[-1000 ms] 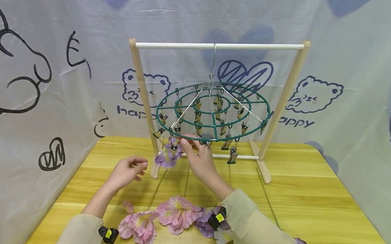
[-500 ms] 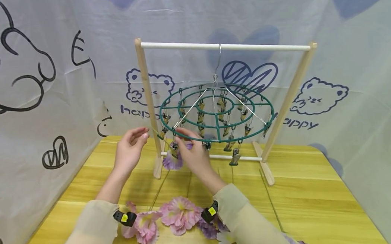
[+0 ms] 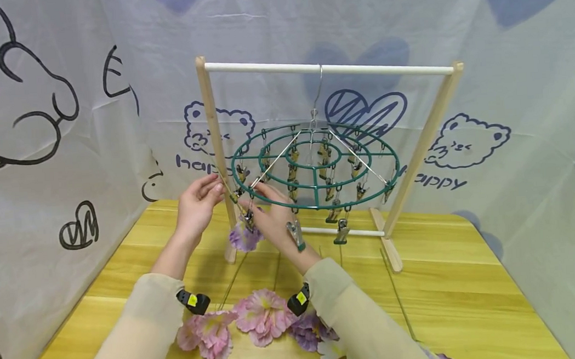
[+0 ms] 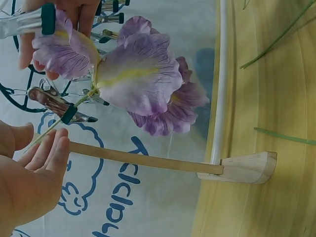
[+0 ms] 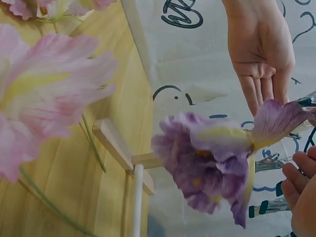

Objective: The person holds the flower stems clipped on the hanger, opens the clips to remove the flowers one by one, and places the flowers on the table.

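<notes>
A purple artificial flower [image 4: 138, 79] hangs with its bloom down below the left rim of a round green clip hanger [image 3: 316, 197]. My left hand [image 3: 195, 207] pinches its thin green stem [image 4: 79, 102] between thumb and fingers. A metal clip [image 4: 52, 102] with green tips lies across the stem just above the bloom. My right hand [image 3: 277, 224] reaches under the rim, its fingers curled beside the flower and a hanging clip [image 3: 249, 219]. In the left wrist view a petal covers part of the right hand; I cannot tell what it holds.
The hanger hooks on the white bar [image 3: 261, 68] of a wooden rack [image 3: 210, 113]. Several more clips dangle from its rings. Pink flowers [image 3: 266, 317], purple ones [image 3: 307, 332] and a white one [image 3: 330, 351] lie on the yellow wooden table [image 3: 452, 279], near the forearms.
My left hand has risen and moved right to the stem and now pinches it. My right hand has shifted left. A clip now shows hanging in front of my right wrist.
</notes>
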Motion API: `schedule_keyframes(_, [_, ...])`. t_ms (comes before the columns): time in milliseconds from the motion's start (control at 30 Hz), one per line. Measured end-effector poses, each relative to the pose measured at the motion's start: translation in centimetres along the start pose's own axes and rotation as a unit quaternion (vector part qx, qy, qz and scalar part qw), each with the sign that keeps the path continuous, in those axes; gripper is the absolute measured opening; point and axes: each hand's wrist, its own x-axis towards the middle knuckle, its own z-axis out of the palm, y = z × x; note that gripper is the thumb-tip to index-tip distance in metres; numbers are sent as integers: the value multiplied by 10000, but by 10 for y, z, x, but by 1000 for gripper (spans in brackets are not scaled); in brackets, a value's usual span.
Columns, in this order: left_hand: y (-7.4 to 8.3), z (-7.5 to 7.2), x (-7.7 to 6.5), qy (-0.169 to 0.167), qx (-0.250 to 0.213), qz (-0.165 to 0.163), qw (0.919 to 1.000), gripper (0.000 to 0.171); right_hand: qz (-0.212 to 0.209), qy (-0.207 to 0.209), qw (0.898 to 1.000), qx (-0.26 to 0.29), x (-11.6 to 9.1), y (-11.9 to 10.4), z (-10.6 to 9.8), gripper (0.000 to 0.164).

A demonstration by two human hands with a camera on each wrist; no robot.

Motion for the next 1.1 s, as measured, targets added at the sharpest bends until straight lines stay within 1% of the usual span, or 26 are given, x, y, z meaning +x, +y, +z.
schedule_keyframes(200, [-2,1,2,21,-62,43,10000,45,145,-163,9997,-109,4,-1,5,40])
schedule_keyframes(267, [-3,2,2,46,-95,79,9999,44,149,-239,9994,-216,5,-2,5,41])
schedule_keyframes(367, [-4,2,2,53,-89,121,9999,44,138,-318,9992,-202,6,-1,8,42])
schedule_keyframes(567, [-4,4,0,20,-64,154,9999,43,149,-158,9994,-259,6,-1,11,39])
schedule_keyframes(700, [-4,5,-2,21,-73,109,9999,42,234,-136,9995,-155,5,-1,11,35])
schedule_keyframes(867, [-4,4,-6,41,-122,61,9999,37,318,-236,9991,127,3,-1,9,31])
schedule_keyframes(933, [-4,3,-8,38,-144,68,9999,36,288,-263,9991,193,2,-1,9,30])
schedule_keyframes(1100, [-4,2,-11,55,-206,118,9997,34,52,-316,9995,77,1,0,8,29])
